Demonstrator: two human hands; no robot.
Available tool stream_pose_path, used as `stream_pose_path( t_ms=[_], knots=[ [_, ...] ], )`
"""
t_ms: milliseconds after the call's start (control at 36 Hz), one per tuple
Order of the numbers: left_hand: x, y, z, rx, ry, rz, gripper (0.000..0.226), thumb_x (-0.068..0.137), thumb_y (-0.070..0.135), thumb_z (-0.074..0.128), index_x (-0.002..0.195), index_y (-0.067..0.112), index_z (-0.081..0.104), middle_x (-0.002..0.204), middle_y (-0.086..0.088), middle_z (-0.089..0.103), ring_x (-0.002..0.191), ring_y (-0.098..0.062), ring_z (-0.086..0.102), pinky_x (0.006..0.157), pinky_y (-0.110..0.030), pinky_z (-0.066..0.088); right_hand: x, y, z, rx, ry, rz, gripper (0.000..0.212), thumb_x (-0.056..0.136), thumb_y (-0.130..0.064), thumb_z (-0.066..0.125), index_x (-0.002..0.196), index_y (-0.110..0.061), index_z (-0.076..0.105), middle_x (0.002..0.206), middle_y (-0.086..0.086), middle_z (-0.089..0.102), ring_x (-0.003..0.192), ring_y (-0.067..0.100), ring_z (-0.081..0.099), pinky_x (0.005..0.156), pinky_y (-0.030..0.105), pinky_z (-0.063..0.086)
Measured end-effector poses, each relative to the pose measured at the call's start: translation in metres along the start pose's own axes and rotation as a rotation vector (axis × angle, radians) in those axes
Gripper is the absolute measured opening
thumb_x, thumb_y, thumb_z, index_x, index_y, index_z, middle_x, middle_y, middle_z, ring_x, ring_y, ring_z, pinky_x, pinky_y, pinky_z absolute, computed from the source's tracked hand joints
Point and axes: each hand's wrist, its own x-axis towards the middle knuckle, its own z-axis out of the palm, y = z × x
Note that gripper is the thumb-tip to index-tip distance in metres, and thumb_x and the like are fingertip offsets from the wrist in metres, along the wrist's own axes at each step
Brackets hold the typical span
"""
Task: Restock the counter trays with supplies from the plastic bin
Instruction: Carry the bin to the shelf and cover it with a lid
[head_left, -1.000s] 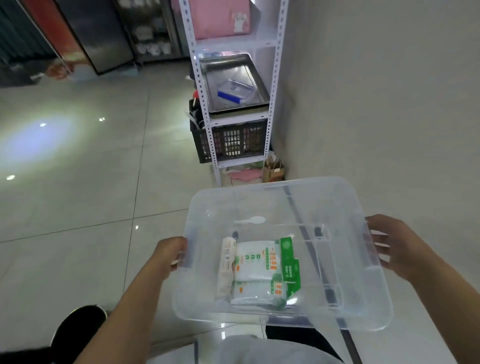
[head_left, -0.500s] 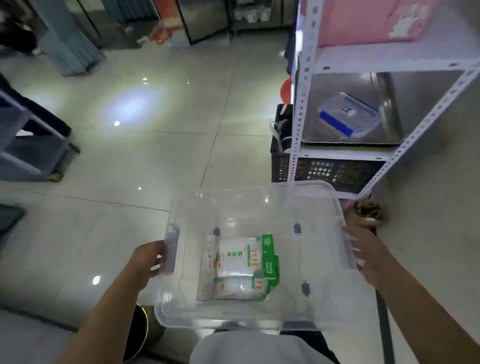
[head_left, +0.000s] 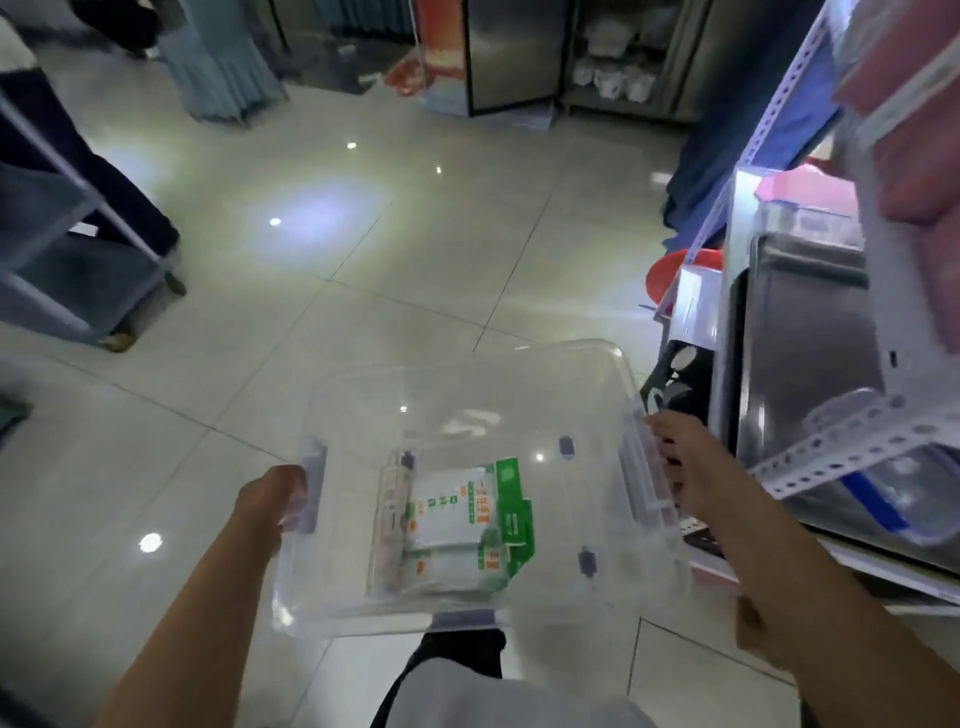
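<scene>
I carry a clear plastic bin (head_left: 467, 384) in front of my body, above the tiled floor. My left hand (head_left: 270, 499) grips the bin's left handle. My right hand (head_left: 685, 457) holds the bin's right side, fingers hooked on the rim. Inside the bin lie white and green supply packets (head_left: 462, 525) stacked near the middle, with a slim wrapped pack (head_left: 389, 514) against their left side. The rest of the bin floor is bare.
A white metal shelf rack (head_left: 852, 426) stands close on my right, with a steel tray (head_left: 810, 332) and a clear blue-trimmed box (head_left: 904, 499) on it. A grey cart (head_left: 67, 270) stands far left. A person's dark legs (head_left: 88, 156) are beside it. Shiny tiled floor (head_left: 363, 249) stretches ahead.
My view has swung left while I carry the bin. The shelf rack has gone from straight ahead to my right side and is much closer. Both hands keep their hold.
</scene>
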Motion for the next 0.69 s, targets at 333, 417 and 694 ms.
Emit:
stream_pose_path(
  t_ms=[333,417,694],
  knots=[
    [0.116,0.264,0.148,0.080,-0.255,0.148,0.008,0.087,0.009,0.054,0.085,0.007,0.061,0.079,-0.009,0.057,0.065,-0.022,0.054,0.057,-0.031,0.040,0.102,-0.162,0.011,0.191,0.146,-0.064,0.015,0.084,-0.032,0.063,0.094,-0.021,0.065,0.088,0.000,0.060,0.075,0.019,0.053,0.066,0.033,0.043],
    [0.141,0.327,0.199,0.133,-0.294,0.172,0.008,0.084,0.008,0.055,0.079,0.010,0.060,0.076,-0.008,0.058,0.065,-0.022,0.055,0.060,-0.031,0.041,0.140,-0.195,0.007,0.251,0.207,-0.057,0.013,0.082,-0.034,0.063,0.085,-0.022,0.066,0.083,0.000,0.063,0.073,0.020,0.056,0.063,0.032,0.043],
    [0.222,0.500,0.371,0.401,-0.354,0.219,0.012,0.082,0.012,0.056,0.070,0.015,0.055,0.080,-0.007,0.056,0.071,-0.024,0.055,0.062,-0.030,0.042,0.299,-0.287,-0.006,0.491,0.308,0.034,0.019,0.078,-0.033,0.064,0.065,-0.021,0.068,0.054,-0.003,0.061,0.042,0.013,0.053,0.050,0.026,0.043]
  ],
)
